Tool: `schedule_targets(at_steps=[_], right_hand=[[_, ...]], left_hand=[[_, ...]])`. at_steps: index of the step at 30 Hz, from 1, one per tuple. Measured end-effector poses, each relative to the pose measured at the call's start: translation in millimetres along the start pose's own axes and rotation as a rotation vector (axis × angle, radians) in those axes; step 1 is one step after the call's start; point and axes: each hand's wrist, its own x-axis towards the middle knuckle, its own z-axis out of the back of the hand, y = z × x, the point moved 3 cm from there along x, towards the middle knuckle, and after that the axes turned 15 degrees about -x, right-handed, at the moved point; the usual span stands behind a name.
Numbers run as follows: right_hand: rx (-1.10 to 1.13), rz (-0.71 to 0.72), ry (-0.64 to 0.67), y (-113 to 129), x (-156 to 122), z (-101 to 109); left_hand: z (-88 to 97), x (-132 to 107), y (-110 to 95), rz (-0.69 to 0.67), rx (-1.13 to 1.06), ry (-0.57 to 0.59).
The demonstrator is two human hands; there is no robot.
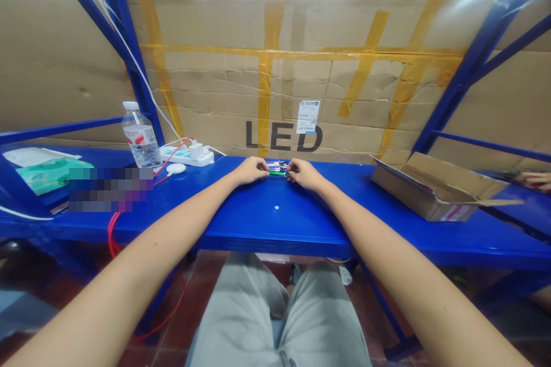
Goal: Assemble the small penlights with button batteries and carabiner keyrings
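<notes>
A small bunch of shiny pens (pixel 278 164), purple and silver, lies side by side at the back of the blue table. At their near side is a green pen (pixel 278 173). My left hand (pixel 253 171) is closed, its thumb and fingertips at the left end of the green pen and close to the others. My right hand (pixel 305 174) is closed too, pinching at the right end of the green pen, where a pale tip shows. My fingers partly hide the ends of the pens.
An open cardboard box (pixel 430 189) stands on the blue table (pixel 275 226) at right. At left are a water bottle (pixel 141 137), a power strip (pixel 189 153), a red cable (pixel 112 229) and a green tissue pack (pixel 54 175). A large carton (pixel 224 92) rises behind. Another person's hand (pixel 534 179) shows far right.
</notes>
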Motion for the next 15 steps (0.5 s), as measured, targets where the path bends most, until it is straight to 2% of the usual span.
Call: schedule_targets(at_steps=[5, 10, 15], right_hand=[[-0.162, 0.059, -0.112, -4.8, 4.1, 5.6], [-0.284, 0.078, -0.086, -5.4, 8.6, 0.7], [-0.349, 0.091, -0.048, 0.6, 7.1, -0.2]], left_hand=[[0.8, 2.4, 2.2, -0.080, 0.232, -0.027], [0.3, 2.7, 3.1, -0.148, 0.442, -0.035], [0.5, 1.8, 3.5, -0.128, 0.479, -0.051]])
